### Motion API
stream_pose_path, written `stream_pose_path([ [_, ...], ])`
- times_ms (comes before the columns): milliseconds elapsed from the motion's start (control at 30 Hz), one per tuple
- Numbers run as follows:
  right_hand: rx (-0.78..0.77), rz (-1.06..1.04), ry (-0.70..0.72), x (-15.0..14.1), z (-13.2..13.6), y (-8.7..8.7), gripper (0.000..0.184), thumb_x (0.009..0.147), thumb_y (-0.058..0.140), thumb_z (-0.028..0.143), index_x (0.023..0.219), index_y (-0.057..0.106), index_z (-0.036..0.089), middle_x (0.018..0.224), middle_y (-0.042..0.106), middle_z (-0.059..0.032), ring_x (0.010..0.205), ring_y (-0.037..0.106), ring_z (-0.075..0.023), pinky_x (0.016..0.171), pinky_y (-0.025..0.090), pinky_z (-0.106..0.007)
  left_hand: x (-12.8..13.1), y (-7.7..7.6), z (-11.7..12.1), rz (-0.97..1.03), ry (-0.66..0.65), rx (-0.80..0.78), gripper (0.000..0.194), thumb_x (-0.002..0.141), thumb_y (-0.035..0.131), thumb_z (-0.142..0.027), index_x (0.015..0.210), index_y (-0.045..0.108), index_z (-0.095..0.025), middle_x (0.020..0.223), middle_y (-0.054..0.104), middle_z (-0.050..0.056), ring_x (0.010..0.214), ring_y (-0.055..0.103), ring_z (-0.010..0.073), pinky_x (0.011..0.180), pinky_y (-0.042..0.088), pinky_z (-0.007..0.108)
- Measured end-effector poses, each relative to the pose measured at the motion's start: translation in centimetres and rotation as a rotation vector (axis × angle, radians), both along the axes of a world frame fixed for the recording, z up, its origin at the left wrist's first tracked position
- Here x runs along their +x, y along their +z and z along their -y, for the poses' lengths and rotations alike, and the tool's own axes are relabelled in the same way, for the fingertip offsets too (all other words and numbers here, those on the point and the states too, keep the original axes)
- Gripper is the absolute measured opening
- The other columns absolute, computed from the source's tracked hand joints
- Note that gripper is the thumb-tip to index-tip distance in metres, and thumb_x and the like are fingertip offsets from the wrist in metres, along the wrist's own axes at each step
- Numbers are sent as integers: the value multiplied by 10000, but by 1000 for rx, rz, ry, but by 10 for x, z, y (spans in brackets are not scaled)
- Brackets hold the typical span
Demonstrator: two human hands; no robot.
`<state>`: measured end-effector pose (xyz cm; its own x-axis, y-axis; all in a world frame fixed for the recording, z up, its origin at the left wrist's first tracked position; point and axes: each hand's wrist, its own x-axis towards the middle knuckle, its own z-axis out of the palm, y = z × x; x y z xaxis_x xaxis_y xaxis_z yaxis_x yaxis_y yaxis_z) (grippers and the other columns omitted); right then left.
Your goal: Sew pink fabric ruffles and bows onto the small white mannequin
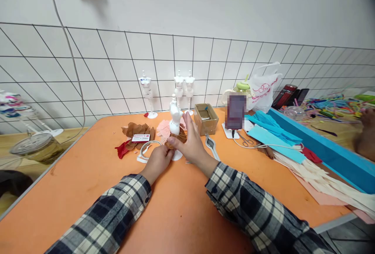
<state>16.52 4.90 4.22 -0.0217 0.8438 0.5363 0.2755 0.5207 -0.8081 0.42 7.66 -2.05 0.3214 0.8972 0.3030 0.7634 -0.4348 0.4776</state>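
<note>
A small white mannequin figure (pixel 175 115) stands on the orange table (pixel 88 176), with a skirt of brown crepe paper (pixel 179 138) round its base. My left hand (pixel 158 161) is closed, pinching the brown paper at the figure's foot. My right hand (pixel 191 141) also pinches the paper with thumb and forefinger, its other fingers raised beside the figure. Pink paper (pixel 163 128) lies just behind. A tape roll (pixel 147 149) rests left of my left hand.
Three more white mannequins (pixel 146 90) stand by the wire grid. Crumpled brown and red paper (pixel 133 135), a cardboard box (pixel 206 118), tweezers (pixel 212 146), scissors (pixel 245 140), a phone on a stand (pixel 236 112), blue paper sheets (pixel 272 135). Another person's hand (pixel 366 136) at far right.
</note>
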Motion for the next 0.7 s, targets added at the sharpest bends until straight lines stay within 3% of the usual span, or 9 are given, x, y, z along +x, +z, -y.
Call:
stream_pose_path([
  [200,3,7,-114,-1,-4,9,707,766,673,401,1389,371,256,1355,491,-99,1258,425,-288,1056,299,-479,4,3,2,-25,-23,3,247,821,450,-197,729,677,-167,670,693,67,617,613,203,575,391,273],
  [333,44,36,-183,-5,-2,13,523,741,680,364,1217,505,235,1140,601,-76,1088,513,-270,983,363,-463,7,4,5,-34,-38,5,254,828,457,-198,727,689,-184,643,692,54,614,612,191,580,396,267],
  [500,91,126,-310,-6,-4,11,255,704,655,282,925,545,218,872,600,-33,916,539,-251,1028,305,-510,9,5,7,-47,-45,17,264,840,463,-216,697,680,-170,661,695,62,621,614,189,585,388,269],
  [700,137,142,-326,-5,-8,8,244,684,625,223,907,525,231,809,591,-9,863,559,-242,1111,180,-525,8,6,10,-50,-63,20,273,863,475,-251,728,696,-165,713,715,74,659,639,206,602,400,270],
])
